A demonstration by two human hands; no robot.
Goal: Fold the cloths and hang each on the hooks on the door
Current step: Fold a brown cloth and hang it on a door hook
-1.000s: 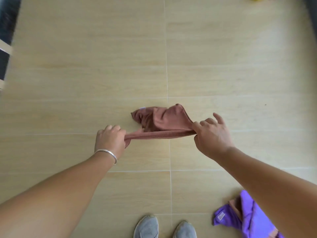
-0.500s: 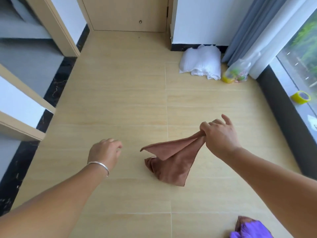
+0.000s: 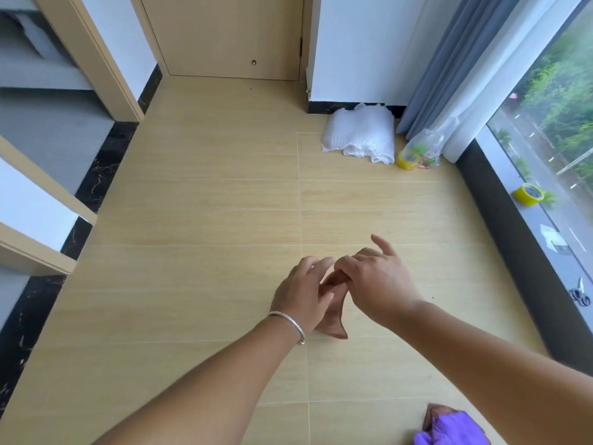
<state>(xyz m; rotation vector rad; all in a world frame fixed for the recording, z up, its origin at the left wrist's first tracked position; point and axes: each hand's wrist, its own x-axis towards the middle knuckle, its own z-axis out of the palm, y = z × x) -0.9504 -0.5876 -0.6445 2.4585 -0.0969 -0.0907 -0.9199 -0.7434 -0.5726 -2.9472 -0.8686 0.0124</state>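
Both hands meet on the brown cloth (image 3: 332,311).
Right hand (image 3: 377,285) pinches its top; left hand (image 3: 303,292) fingers part beside it, cloth hanging below.

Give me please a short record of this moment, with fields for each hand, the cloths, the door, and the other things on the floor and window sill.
left hand: closing on the brown cloth
right hand: pinching the brown cloth's top
brown cloth: hangs between both hands
purple cloth: heaped on floor, lower right
door: shut, far end; no hooks visible
floor: bubble wrap, plastic bag
sill: yellow tape roll, scissors
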